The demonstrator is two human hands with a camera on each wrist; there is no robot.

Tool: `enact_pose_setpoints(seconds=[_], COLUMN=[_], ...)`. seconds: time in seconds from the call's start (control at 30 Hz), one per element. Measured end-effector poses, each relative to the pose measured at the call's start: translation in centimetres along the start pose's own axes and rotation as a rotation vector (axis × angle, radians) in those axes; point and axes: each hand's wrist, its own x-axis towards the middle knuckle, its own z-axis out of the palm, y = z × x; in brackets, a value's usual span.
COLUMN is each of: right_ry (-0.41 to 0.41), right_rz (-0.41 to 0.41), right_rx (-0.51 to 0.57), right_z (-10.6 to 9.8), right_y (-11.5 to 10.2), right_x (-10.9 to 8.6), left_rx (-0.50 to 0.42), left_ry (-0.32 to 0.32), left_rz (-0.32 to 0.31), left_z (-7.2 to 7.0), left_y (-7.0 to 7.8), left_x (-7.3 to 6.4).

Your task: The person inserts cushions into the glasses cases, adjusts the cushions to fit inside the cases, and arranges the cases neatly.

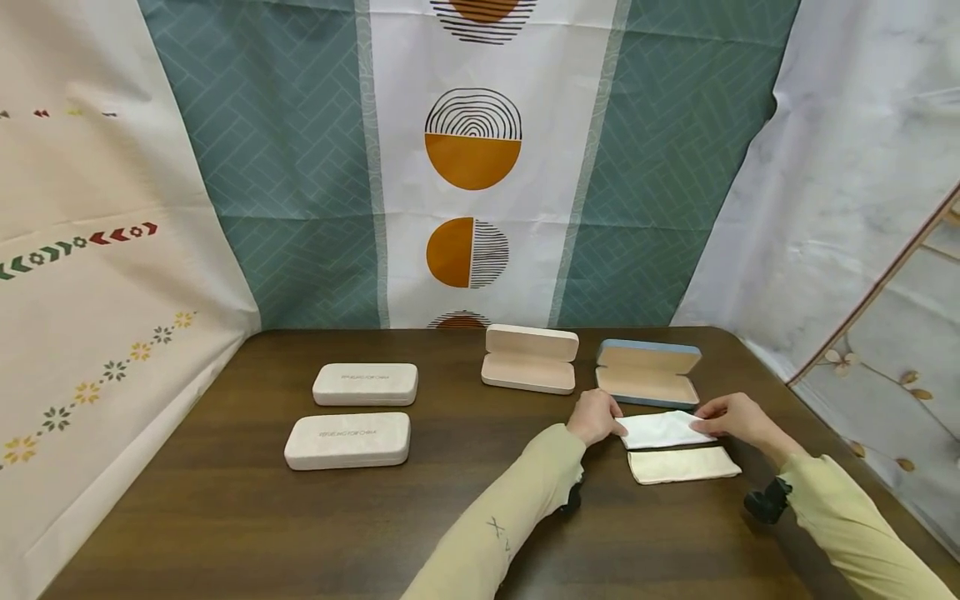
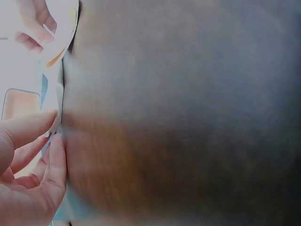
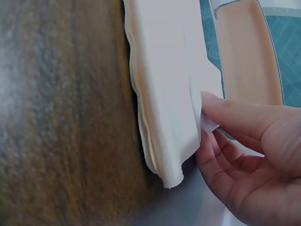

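A folded white cloth (image 1: 663,430) lies on the dark table between both hands in the head view. My left hand (image 1: 595,417) pinches its left end between thumb and fingers. At the opposite end, my right hand (image 1: 738,419) pinches the right corner, seen close up with the thumb on top in the right wrist view. Just in front lies a folded cream cloth (image 1: 684,465), flat and long. Behind the white cloth stands a blue glasses case (image 1: 648,387) with its lid up and a beige lining.
Another glasses case (image 1: 528,372), pale and with its lid raised, stands left of the blue one. Two closed white glasses cases (image 1: 365,396) (image 1: 347,450) sit on the left side of the table. Patterned fabric (image 1: 472,250) hangs along the table's back edge.
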Motion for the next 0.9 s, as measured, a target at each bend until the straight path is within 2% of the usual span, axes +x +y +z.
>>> enact_pose_setpoints(seconds=[0.07,0.2,0.3,0.53,0.7,0.9], right_ry=[0.014,0.019,0.018,0.045,0.033,0.039], right_rz=[-0.004,-0.021,-0.041,-0.047,-0.011,-0.017], right_rx=[-0.007,0.014,0.046,0.171,0.341,0.519], right_z=[0.1,0.2,0.2,-0.2,0.3,2.2], right_y=[-0.2,-0.5,-0.8,-1.7,-2.7,-4.5], right_x=[0.0,-0.1,-0.2,0.1,0.3,1.4], left_rx=[0.022,-0.002,-0.067,-0.51,-0.694,-0.832], left_ry=[0.013,-0.005,-0.04,-0.135,-0.152,-0.081], left_rz=[0.0,0.002,0.001,-0.05,-0.049,-0.083], left_z=[0.0,-0.1,-0.3,-1.9,-3.4,-5.1], left_y=[0.0,-0.1,-0.2,-1.1,-2.4,-4.4], left_x=[0.1,-0.1,-0.3,-0.3,-0.4,-0.3])
